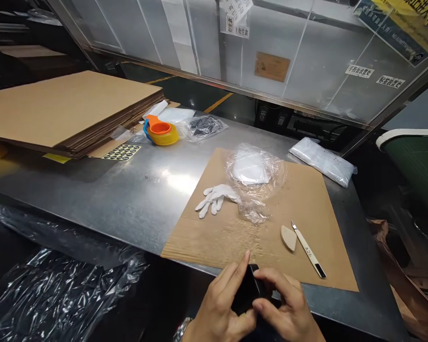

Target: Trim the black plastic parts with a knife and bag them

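Right fingertips: thumb and index clamped on the right side of a black object [251, 289], apparently to steady it; right hand [288, 304].
Left fingers: closed along its other side, index extended; left hand [219, 306] seems to support it.
Black object: between both hands, at the table's near edge, partly hidden.
Cardboard sheet [199, 242]: just beyond, probably protecting the metal table [146, 190].
Knife [308, 249]: beside a tan wedge [288, 238], handle toward the person, likely for easy reach.
Room: bare cardboard between hands and white glove [217, 197]; bare metal leftward.
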Tool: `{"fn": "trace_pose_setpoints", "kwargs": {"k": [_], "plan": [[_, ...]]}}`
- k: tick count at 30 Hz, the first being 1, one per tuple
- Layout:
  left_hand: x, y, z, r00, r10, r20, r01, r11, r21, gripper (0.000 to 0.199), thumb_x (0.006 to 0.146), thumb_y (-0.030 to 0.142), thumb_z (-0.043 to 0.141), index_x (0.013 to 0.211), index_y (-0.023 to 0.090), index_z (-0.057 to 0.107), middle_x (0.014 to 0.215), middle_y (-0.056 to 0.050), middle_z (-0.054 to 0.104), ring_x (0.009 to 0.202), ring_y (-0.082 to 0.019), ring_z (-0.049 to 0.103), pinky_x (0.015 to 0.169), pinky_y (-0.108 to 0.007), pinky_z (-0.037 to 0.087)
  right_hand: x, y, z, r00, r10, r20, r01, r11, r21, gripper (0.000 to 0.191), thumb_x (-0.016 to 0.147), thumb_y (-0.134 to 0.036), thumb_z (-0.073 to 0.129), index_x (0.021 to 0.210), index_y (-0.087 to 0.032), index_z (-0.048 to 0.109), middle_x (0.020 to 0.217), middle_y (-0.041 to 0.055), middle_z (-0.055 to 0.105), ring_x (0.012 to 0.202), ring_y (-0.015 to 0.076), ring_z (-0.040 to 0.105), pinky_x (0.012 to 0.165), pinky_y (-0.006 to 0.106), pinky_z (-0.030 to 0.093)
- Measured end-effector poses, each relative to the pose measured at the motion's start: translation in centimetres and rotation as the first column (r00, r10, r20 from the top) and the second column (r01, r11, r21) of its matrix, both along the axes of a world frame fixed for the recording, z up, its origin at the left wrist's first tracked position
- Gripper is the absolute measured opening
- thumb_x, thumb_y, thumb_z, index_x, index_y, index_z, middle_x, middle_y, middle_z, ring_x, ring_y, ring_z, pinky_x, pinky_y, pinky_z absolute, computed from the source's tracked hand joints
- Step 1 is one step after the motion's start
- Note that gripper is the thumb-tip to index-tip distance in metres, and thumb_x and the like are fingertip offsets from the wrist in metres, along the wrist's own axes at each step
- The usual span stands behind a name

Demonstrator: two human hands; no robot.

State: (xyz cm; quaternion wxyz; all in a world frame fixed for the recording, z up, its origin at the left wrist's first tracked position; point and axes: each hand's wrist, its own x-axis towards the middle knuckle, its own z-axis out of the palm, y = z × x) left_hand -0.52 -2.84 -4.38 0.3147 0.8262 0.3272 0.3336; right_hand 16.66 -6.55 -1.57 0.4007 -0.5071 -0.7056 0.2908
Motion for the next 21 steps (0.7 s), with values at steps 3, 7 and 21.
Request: {"fn": "trace_pose_setpoints", "kwargs": {"k": [3,7,21], "plan": [[-0.1,-0.2,0.2,1.0,0.011,-0.017,-0.011,1.0,0.016,0.089,0.07,0.016,0.06,0.145,0.018,0.011,0.107,-0.013,0.059,0.1,-0.025,0.058,0.084,-0.032,0.051,-0.1,-0.1,-0.1,1.0,-0.012,-0.024,0.013,1.0,0.023,0.021,0.086,-0.031,0.054,0.106,-0.025,0.052,0.075,0.0001,0.062,0.06,0.0117,0.054,0.055,0.02,0.045],[0.0,-0.3,0.3,0.999,0.015,-0.035,-0.014,1.0,0.021,0.09,0.069,0.012,0.056,0.145,0.016,0.009,0.11,-0.014,0.057,0.099,-0.025,0.058,0.084,-0.033,0.05,-0.1,-0.3,-0.3,0.998,-0.029,-0.051,0.03,1.0,0.002,0.011,0.084,-0.028,0.056,0.092,-0.022,0.054,0.067,-0.0018,0.057,0.057,0.0106,0.052,0.053,0.019,0.043],[0.5,-0.6,-0.4,0.994,0.059,-0.092,-0.058,0.998,0.01,0.088,0.073,0.015,0.057,0.145,0.018,0.007,0.095,-0.01,0.056,0.083,-0.022,0.057,0.072,-0.033,0.054,0.0,-0.6,-1.4,0.99,-0.097,-0.1,0.09,0.993,-0.077,0.018,0.078,-0.017,0.06,0.095,-0.023,0.057,0.069,-0.003,0.058,0.058,0.009,0.053,0.055,0.016,0.044]]}}
